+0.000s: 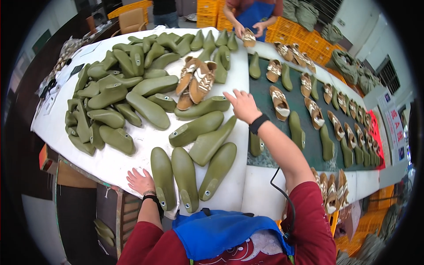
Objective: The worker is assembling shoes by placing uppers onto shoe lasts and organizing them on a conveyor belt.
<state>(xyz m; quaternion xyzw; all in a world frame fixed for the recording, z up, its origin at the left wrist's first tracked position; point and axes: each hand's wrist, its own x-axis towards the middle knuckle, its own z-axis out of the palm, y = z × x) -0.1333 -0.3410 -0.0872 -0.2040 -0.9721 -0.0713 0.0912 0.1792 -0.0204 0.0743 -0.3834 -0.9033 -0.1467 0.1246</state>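
Observation:
My left hand (141, 181) lies on the white table's near edge, fingers spread, holding nothing. It is beside a green shoe last (162, 179), one of several laid out close to me. My right hand (242, 106) is stretched out over the table with its fingers apart. Its fingertips are by the end of another green last (203, 107); I cannot tell whether they touch it. Just beyond, a small stack of brown-and-white shoes (202, 81) sits among the lasts. A large heap of green lasts (110, 95) covers the table's left side.
To the right, a dark green conveyor belt (265, 99) carries rows of brown-and-white shoes (279, 103) and green lasts (297, 129). Across from me, a co-worker's hands (251, 30) hold a shoe. More shoes (331, 194) stand at the near right. Orange crates (304, 39) are stacked behind.

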